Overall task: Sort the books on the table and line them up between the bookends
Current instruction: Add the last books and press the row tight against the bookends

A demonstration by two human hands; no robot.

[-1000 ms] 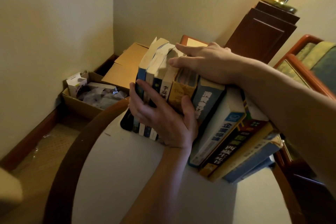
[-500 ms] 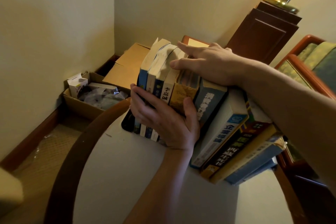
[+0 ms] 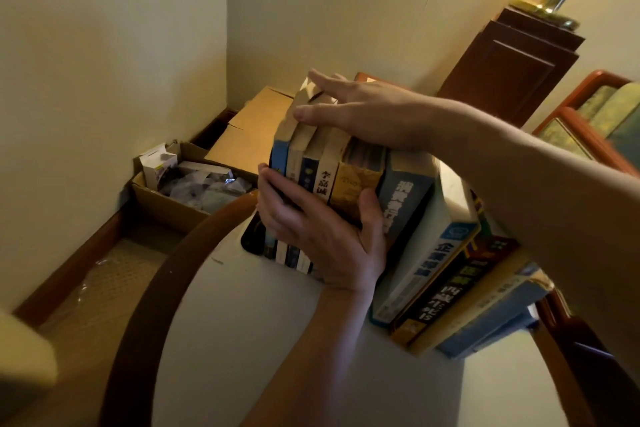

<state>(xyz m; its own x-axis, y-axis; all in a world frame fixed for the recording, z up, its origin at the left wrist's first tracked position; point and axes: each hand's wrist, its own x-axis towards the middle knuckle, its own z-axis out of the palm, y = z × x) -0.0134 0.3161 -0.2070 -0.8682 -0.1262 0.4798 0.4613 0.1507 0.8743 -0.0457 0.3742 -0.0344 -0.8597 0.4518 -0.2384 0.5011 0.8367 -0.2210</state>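
A row of several books (image 3: 408,215) stands spines toward me on the round white table (image 3: 277,340); the taller ones at the right lean left. A black bookend (image 3: 250,239) shows at the row's left end; the right bookend is hidden. My left hand (image 3: 318,232) grips the small books at the left end, fingers curled round their left side and thumb on the yellow spine (image 3: 349,187). My right hand (image 3: 360,111) lies flat, fingers straight, on the top edges of those books.
The table has a dark wooden rim (image 3: 145,305). On the floor to the left sit an open cardboard box of papers (image 3: 180,191) and a shut box (image 3: 252,128). A dark wooden pedestal (image 3: 509,69) with a brass lamp pole and a cushioned chair (image 3: 595,121) stand at the right.
My right hand has slid left along the book tops, its fingers now reaching the leftmost books. My left hand keeps its hold on the spines.
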